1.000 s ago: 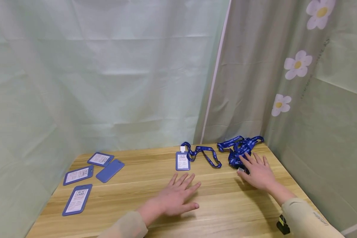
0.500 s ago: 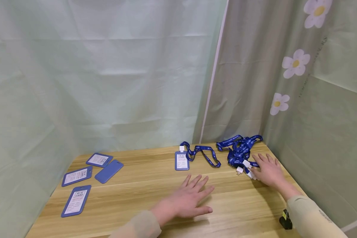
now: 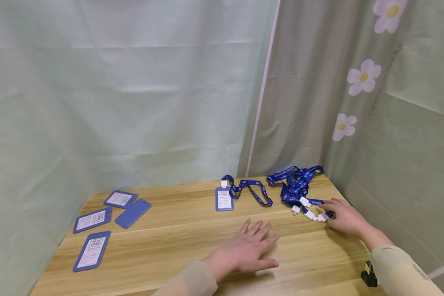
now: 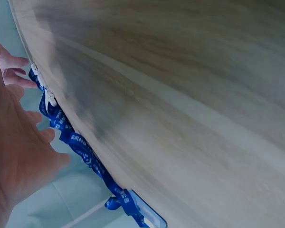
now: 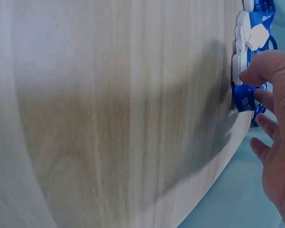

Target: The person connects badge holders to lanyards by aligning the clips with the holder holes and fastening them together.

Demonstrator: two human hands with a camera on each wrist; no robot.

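My left hand (image 3: 245, 249) hovers over the front middle of the table, fingers spread and holding nothing. At the right, a heap of blue printed lanyards (image 3: 295, 187) lies tangled, with several white clips (image 3: 310, 215) at its near side. My right hand (image 3: 349, 218) is at the right end of the heap. In the right wrist view, its thumb (image 5: 254, 72) lies at a white clip (image 5: 242, 35) and the other fingers stay apart, loosely bent. One ID card holder (image 3: 224, 199) has a white clip and a blue lanyard (image 3: 256, 189) at its top.
Several blue card holders lie at the table's left: one face down (image 3: 133, 213), the others showing printed cards, such as the nearest holder (image 3: 92, 251). A small black and yellow object (image 3: 369, 274) sits by the right sleeve. Curtains (image 3: 170, 102) enclose the table (image 3: 162, 250).
My right hand has moved right across the lanyard heap, uncovering the white clips, and its fingers have come closer together. My left hand has shifted right, still spread. The head view has turned slightly.
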